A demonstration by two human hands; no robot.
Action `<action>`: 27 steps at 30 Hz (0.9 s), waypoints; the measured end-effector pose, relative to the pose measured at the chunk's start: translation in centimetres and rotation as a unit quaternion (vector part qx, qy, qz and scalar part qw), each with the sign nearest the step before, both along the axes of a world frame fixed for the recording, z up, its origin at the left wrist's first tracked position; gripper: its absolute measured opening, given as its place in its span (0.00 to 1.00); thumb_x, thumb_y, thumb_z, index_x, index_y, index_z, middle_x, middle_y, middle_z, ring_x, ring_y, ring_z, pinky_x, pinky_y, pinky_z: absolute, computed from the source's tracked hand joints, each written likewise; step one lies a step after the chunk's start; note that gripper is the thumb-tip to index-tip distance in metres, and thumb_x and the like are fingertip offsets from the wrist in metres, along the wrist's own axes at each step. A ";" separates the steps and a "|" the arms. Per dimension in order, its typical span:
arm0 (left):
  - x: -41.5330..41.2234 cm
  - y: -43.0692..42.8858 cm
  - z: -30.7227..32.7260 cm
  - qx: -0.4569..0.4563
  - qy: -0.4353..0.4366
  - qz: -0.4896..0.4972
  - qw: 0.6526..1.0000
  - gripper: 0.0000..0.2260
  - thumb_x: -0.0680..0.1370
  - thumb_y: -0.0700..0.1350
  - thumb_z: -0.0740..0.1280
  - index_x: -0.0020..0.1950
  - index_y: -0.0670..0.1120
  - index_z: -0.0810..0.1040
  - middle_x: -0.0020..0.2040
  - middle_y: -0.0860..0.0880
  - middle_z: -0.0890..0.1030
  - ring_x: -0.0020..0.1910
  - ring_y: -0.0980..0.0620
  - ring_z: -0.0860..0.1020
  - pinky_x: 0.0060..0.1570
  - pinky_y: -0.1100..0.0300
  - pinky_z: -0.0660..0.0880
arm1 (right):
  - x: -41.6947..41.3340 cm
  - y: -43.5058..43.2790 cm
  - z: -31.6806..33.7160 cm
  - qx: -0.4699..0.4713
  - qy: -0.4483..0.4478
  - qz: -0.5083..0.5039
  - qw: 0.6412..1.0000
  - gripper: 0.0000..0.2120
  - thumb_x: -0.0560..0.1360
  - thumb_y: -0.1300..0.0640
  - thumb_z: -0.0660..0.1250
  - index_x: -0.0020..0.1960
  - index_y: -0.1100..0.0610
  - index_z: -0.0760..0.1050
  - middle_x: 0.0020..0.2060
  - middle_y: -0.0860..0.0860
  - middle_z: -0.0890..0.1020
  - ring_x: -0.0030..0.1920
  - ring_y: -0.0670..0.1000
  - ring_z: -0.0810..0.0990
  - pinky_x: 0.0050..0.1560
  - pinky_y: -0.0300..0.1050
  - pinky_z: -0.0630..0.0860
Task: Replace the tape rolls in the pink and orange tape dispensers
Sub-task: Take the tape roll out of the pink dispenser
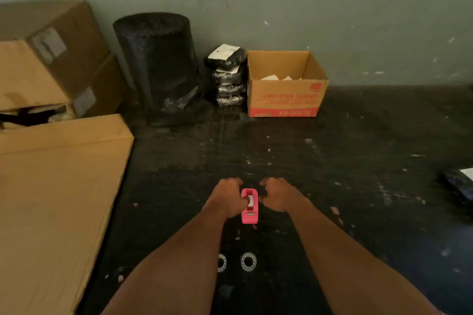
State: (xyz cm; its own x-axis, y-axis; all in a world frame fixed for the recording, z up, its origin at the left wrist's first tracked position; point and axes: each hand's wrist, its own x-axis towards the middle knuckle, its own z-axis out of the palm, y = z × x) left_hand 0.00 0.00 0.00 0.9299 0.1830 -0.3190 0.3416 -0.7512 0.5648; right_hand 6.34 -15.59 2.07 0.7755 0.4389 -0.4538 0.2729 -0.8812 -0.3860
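The pink tape dispenser stands on the dark floor in the middle of the view, with a white tape roll showing in its slot. My left hand grips its left side, thumb at the roll. My right hand is curled against the dispenser's right side; how firmly it holds is unclear. Two clear tape rolls lie flat on the floor nearer me: one in full view, the other partly behind my left forearm. No orange dispenser is in view.
A flat cardboard sheet covers the left floor, with stacked cartons behind it. A black wrapped roll, a stack of black packets and an open carton line the wall. A dark packet lies at right.
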 end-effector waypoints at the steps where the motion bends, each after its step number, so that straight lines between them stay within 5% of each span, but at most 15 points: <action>1: 0.1 -0.2 -0.8 -0.007 -0.004 -0.005 1.000 0.16 0.76 0.48 0.74 0.63 0.46 0.81 0.59 0.46 0.84 0.57 0.49 0.82 0.60 0.53 0.80 | 0.0 0.0 -0.6 0.003 0.008 0.004 1.000 0.21 0.79 0.56 0.68 0.72 0.57 0.73 0.62 0.57 0.82 0.61 0.56 0.81 0.63 0.54 0.78; 4: -0.4 -1.2 -2.7 -0.005 -0.002 -0.010 1.000 0.10 0.75 0.48 0.74 0.55 0.47 0.84 0.51 0.47 0.86 0.52 0.49 0.83 0.57 0.53 0.80 | -0.4 -0.1 -2.7 0.024 0.028 0.015 0.999 0.14 0.80 0.58 0.67 0.64 0.56 0.79 0.56 0.56 0.85 0.56 0.56 0.83 0.61 0.53 0.79; 11: -1.0 -3.4 -6.8 -0.089 0.000 0.077 0.993 0.17 0.77 0.43 0.73 0.66 0.50 0.78 0.59 0.50 0.83 0.60 0.52 0.81 0.66 0.50 0.77 | -1.2 0.0 -7.0 0.107 0.066 -0.060 0.990 0.16 0.79 0.60 0.69 0.66 0.53 0.79 0.58 0.53 0.86 0.60 0.54 0.83 0.66 0.52 0.77; 16: -0.8 -4.1 -8.6 -0.107 -0.030 0.131 0.985 0.13 0.78 0.41 0.71 0.60 0.54 0.80 0.55 0.51 0.83 0.55 0.54 0.81 0.63 0.48 0.79 | -1.8 -0.3 -8.9 0.183 0.070 -0.123 0.973 0.22 0.79 0.60 0.69 0.72 0.49 0.75 0.61 0.51 0.85 0.63 0.51 0.82 0.67 0.49 0.77; 19: -0.7 -4.4 -9.0 -0.109 -0.049 0.153 0.981 0.16 0.78 0.38 0.70 0.65 0.50 0.79 0.59 0.49 0.83 0.60 0.52 0.81 0.66 0.51 0.78 | -1.8 -0.6 -9.4 0.226 0.084 -0.150 0.959 0.26 0.78 0.64 0.69 0.74 0.50 0.73 0.61 0.51 0.85 0.61 0.50 0.83 0.66 0.47 0.78; 27: -2.0 -4.8 -9.8 -0.139 -0.062 0.191 0.970 0.21 0.78 0.35 0.71 0.69 0.49 0.78 0.61 0.50 0.84 0.62 0.54 0.82 0.67 0.54 0.78 | -2.6 -1.1 -10.3 0.233 0.075 -0.165 0.955 0.26 0.79 0.65 0.67 0.75 0.51 0.72 0.62 0.51 0.85 0.61 0.49 0.84 0.66 0.53 0.80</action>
